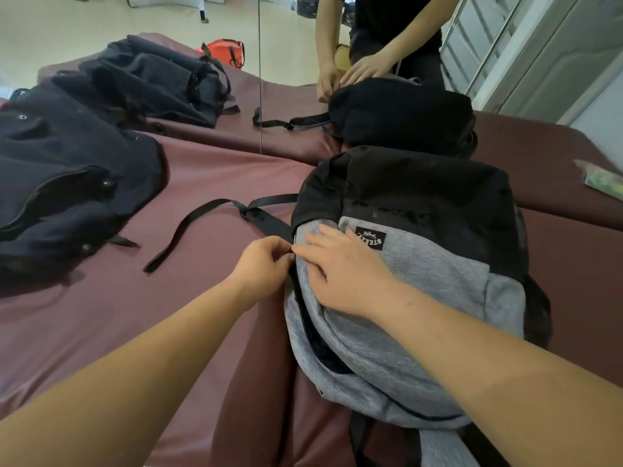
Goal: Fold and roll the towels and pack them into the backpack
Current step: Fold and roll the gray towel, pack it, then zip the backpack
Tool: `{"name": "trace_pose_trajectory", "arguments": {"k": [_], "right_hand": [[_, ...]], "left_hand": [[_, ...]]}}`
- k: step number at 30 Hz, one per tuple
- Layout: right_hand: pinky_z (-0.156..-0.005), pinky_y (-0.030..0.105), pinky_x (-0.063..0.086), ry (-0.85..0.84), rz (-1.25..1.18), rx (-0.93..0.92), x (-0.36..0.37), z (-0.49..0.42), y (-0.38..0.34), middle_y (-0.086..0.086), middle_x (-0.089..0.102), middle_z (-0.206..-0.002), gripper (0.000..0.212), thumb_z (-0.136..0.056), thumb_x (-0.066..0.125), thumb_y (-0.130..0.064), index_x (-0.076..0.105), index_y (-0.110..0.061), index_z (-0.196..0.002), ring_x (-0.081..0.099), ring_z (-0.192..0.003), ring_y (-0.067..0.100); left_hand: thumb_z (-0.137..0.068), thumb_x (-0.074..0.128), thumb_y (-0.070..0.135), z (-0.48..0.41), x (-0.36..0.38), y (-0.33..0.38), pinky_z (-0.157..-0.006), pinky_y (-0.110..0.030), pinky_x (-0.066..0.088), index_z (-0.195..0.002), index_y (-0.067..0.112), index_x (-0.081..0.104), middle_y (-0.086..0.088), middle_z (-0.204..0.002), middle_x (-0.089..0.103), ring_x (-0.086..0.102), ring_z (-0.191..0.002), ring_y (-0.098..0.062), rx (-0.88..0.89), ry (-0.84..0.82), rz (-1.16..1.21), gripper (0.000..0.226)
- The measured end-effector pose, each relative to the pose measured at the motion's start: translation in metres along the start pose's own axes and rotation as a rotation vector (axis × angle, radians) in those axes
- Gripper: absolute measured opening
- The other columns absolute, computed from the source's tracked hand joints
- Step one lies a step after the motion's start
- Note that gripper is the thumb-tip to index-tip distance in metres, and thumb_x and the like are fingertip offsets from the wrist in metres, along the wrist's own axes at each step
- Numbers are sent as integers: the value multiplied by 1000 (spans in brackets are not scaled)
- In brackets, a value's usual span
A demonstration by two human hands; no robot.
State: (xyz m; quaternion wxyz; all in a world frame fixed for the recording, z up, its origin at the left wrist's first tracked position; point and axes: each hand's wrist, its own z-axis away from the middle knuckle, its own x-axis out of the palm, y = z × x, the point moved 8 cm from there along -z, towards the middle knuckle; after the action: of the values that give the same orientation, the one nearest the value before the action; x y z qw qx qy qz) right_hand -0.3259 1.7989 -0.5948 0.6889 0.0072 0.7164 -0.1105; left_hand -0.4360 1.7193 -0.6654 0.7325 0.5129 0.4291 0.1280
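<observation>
One backpack [438,281] lies under the right hand [340,274], whose fingers rest flat on it; left hand [263,264] pinches its half-open zip [300,298]; the contents are too dark to tell.

You have one readable mark before you: a small black patch [370,238] on the grey front panel of the backpack [438,281]. Its white capitals stand upside-down from where you look and read "STEEL", with a further letter or two too blurred to tell. A small white emblem beside the word cannot be made out.
</observation>
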Motion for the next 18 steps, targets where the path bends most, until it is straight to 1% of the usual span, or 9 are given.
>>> {"name": "trace_pose_trajectory", "arguments": {"k": [2,4,7,9,12,13,15,17,18], "right_hand": [[-120,53,28,-92,-11,61,9,-1,6,-3,54,-149,48,-103,34,-26,53,-24,-147,34,-148,23],[-123,50,24,-162,-71,127,10,-4,13,-5,48,-154,47,-105,34,-24,51,-26,-149,29,-150,18],[-127,50,11,-305,-97,180,14,-7,13,-6,27,-169,50,-106,30,-28,46,-34,-153,12,-158,17],[-127,51,5,-362,-71,182,19,-7,9,-6,17,-172,51,-107,29,-33,40,-38,-156,4,-159,18],[-126,52,6,-373,-22,176,25,-7,8,-3,14,-173,51,-106,29,-43,38,-40,-156,1,-159,19],[-126,53,6,-366,-3,178,26,-7,8,-3,14,-173,52,-105,30,-49,38,-39,-156,1,-159,19],[-127,53,3,-366,17,197,30,-7,9,-3,11,-173,56,-104,31,-57,37,-39,-157,-2,-159,18],[-128,54,0,-367,28,202,34,-8,9,-3,10,-173,60,-102,32,-60,36,-38,-157,-4,-160,18],[-128,54,0,-366,32,199,34,-8,8,-3,10,-173,61,-101,32,-61,36,-38,-158,-4,-160,18]], "left_hand": [[-98,62,19,0,-5,-3,-73,-35,56,-90,18,66,-3,-85,71,67,-81,-23,15,-22,-38,10],[-100,59,25,2,-13,1,-71,-37,51,-85,22,61,2,-82,65,62,-80,-25,107,-25,-249,15],[-103,53,30,22,-18,22,-71,-39,49,-94,19,64,3,-93,60,56,-89,-22,325,-16,-596,17],[-104,51,32,44,-13,30,-70,-39,49,-96,20,64,3,-94,58,56,-92,-23,387,-76,-704,19],[-103,51,31,78,-11,30,-71,-37,50,-90,21,63,4,-89,56,56,-86,-20,354,-184,-704,20],[-102,51,31,92,-9,30,-71,-37,50,-87,21,61,5,-87,55,55,-83,-19,366,-223,-689,21],[-99,48,32,128,4,36,-72,-38,51,-84,22,57,7,-85,54,54,-80,-17,424,-354,-660,21],[-98,44,35,168,24,44,-72,-36,48,-83,21,55,7,-85,53,52,-78,-16,457,-486,-575,23],[-97,41,37,182,31,46,-71,-36,46,-83,21,54,8,-84,50,51,-78,-16,459,-504,-527,26]]}}
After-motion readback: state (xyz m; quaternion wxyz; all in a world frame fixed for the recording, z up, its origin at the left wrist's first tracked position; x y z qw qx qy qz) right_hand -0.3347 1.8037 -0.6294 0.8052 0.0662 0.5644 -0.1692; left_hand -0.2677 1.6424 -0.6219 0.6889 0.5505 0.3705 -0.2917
